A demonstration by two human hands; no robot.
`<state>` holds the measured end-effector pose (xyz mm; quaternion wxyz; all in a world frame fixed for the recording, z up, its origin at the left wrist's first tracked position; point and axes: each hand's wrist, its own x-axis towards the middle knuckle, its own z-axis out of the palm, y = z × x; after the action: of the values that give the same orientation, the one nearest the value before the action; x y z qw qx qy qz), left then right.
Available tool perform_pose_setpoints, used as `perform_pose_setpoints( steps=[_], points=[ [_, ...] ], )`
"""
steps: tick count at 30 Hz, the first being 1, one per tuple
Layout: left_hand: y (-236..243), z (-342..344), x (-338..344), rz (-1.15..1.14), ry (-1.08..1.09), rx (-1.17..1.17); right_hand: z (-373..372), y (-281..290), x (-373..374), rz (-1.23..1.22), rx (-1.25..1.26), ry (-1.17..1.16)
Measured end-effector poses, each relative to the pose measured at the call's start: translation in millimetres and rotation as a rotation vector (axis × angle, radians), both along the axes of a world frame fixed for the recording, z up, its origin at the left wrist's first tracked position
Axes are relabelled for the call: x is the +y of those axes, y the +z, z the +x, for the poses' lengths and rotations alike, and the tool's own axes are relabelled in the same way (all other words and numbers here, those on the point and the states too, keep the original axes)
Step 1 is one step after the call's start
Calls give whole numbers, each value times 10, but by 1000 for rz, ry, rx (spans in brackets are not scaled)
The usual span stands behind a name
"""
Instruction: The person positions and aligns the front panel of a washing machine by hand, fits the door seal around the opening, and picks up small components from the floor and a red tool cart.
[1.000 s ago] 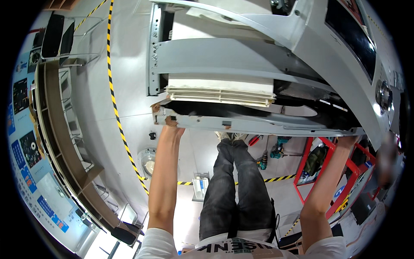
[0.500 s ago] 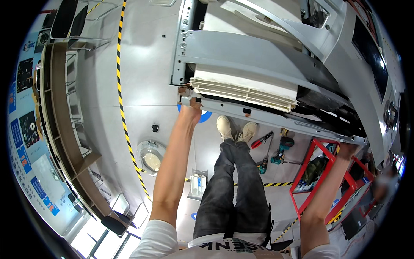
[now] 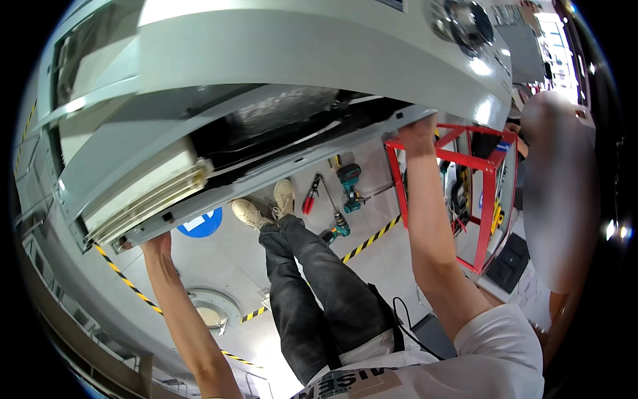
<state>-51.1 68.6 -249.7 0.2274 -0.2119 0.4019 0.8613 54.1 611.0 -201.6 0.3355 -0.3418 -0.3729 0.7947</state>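
A grey washing machine (image 3: 266, 56) with a round silver knob (image 3: 470, 26) fills the upper part of the head view. Across its front runs a long grey metal rail (image 3: 266, 178), slanting up to the right. My left hand (image 3: 157, 246) is at the rail's left end, below a cream ribbed plastic part (image 3: 149, 199). My right hand (image 3: 419, 134) is closed at the rail's right end, close under the curved front panel. Both hands grip the rail from its near side, and most of their fingers are hidden. Between rail and panel a dark gap shows the machine's inside.
On the floor lie red-handled pliers (image 3: 311, 194), a teal power drill (image 3: 349, 186) and a second teal driver (image 3: 337, 227). A red frame rack (image 3: 488, 206) stands right, with another person's blurred arm (image 3: 558, 193) beyond. A round door (image 3: 212, 311) lies lower left.
My view has swung right along the machine, so the knob and red rack show more fully. Both hands stay at the rail's ends. A blurred person now shows closer at the right.
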Motion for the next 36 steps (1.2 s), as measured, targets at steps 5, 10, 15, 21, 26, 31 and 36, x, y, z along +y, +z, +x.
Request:
perform_pose_setpoints(
  steps=[5, 10, 15, 21, 26, 31, 36],
  points=[
    [-161, 62, -194, -73, -78, 108, 110, -59, 34, 40, 75, 74],
    [-70, 83, -224, -87, 0, 18, 161, 76, -47, 31, 111, 115],
    [-84, 121, -251, -117, 39, -14, 218, 103, -47, 188, 96, 279],
    [-196, 102, -269, -106, 46, -49, 267, 45, -49, 200, 44, 268],
    [-184, 105, -278, -113, 40, -67, 287, 22, -11, 181, 147, 379],
    [-194, 105, -267, -111, 50, -74, 243, 12, -55, 186, 127, 373],
    [-237, 58, -232, -99, 38, -81, 242, -20, -44, 198, 114, 352]
  ],
)
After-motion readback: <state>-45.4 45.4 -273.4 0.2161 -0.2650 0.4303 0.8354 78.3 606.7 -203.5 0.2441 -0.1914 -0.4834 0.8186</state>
